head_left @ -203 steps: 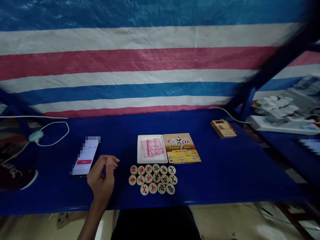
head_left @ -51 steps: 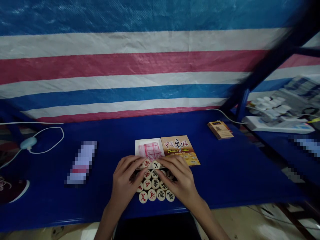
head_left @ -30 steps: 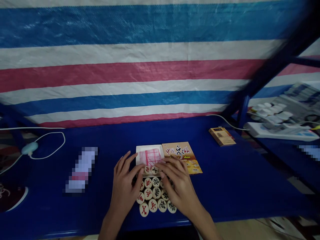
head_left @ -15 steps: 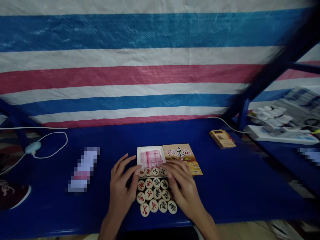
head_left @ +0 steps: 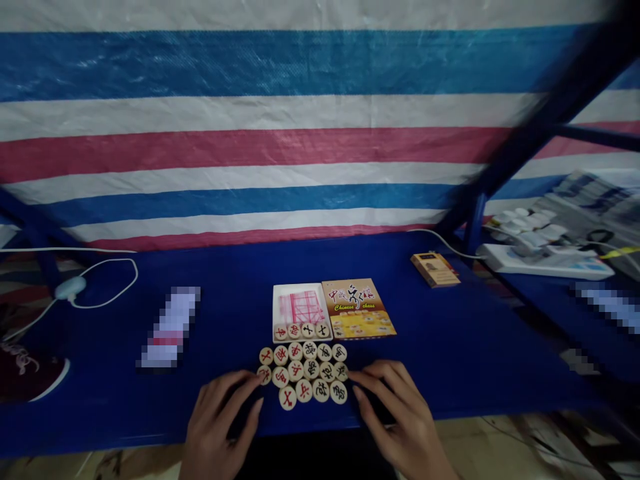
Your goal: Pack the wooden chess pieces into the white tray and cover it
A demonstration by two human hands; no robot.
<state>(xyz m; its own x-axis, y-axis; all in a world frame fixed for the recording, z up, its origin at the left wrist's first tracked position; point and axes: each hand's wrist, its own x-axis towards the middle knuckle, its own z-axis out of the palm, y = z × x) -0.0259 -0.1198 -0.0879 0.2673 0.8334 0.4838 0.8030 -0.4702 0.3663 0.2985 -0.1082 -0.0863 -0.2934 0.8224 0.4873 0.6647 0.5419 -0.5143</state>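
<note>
Striped plastic in blue, white and red first: see the sheet [head_left: 300, 63] spread across the upper half of the frame. Below it, find the blue tabletop [head_left: 450, 347] crossing the lower half. Notice a white power strip [head_left: 575, 265] at right, with cables and adaptors.

At lower left of centre, find the left hand [head_left: 213, 427], open, thumb apart, index fingertip touching the outermost piece of the middle row. At lower right of centre, see the right hand [head_left: 405, 420], open too, fingertips at that row's other end; cannot tell for certain whether touching or just beside. See nothing clamped in either.

Towards the left, note a pixelated phone [head_left: 170, 327]. In the lower centre, see the white tray [head_left: 277, 297] holding a red-lined sheet, with the brown and yellow chess lid [head_left: 357, 310] flat against its right side. Up and right of that, spot a small tan box [head_left: 435, 269].

Smallest of all, count the round chess pieces [head_left: 311, 370]: four inside the tray, lined along its near edge, and sixteen outside, in rows of six, six and four. Judge it as one row inside and three outside.
</note>
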